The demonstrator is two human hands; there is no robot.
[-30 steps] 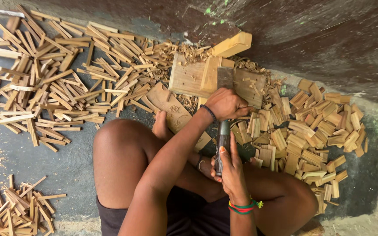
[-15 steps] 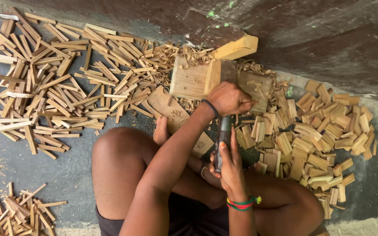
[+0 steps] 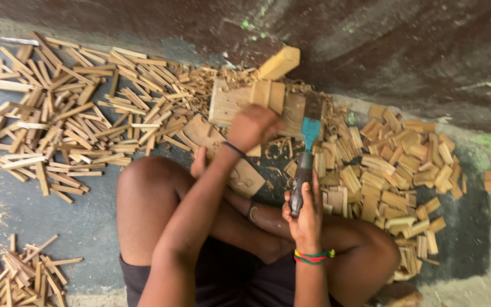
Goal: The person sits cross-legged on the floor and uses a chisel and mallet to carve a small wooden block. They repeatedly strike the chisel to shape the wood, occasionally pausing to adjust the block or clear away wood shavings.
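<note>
1. Two piles of wood lie by the person: thin wood sticks (image 3: pixel 69 119) on the left and short wood blocks (image 3: pixel 393 165) on the right.
2. Left hand (image 3: pixel 254 126) is closed on a small wood piece (image 3: pixel 268 94) standing on the chopping block (image 3: pixel 228 105). It looks light, stiff and splintery; best held low, away from the edge.
3. Right hand (image 3: pixel 305 213) is clamped on the dark handle of a cleaver (image 3: pixel 308 148). It looks heavy and sharp, so hold only the handle.
4. Earlier, the blade sat under the left hand on the wood. Now it lies to the right, off the piece.
</note>
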